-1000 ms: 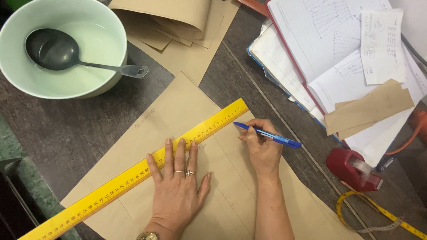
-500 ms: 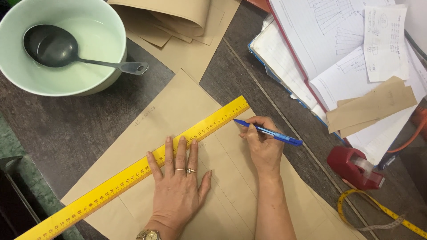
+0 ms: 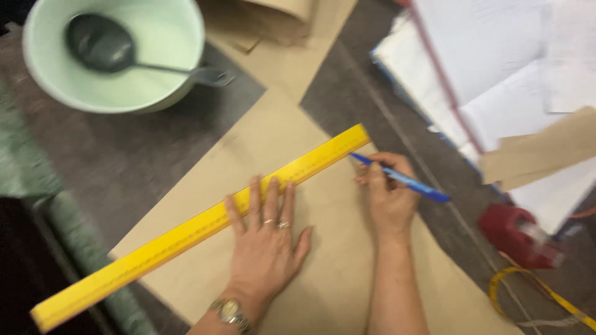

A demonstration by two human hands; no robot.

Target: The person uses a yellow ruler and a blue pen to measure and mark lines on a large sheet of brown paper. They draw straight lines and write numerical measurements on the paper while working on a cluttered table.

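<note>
View has drifted closer; left hand, fingers spread, still pins the stiff yellow ruler on thin, slippery brown paper; right hand pinches the light blue pen.

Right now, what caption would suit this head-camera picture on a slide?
Left hand pins a yellow ruler on brown paper; right hand holds a blue pen.

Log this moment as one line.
left hand: pressing long yellow ruler | right hand: holding blue pen at ruler edge | under: brown paper sheet
</note>
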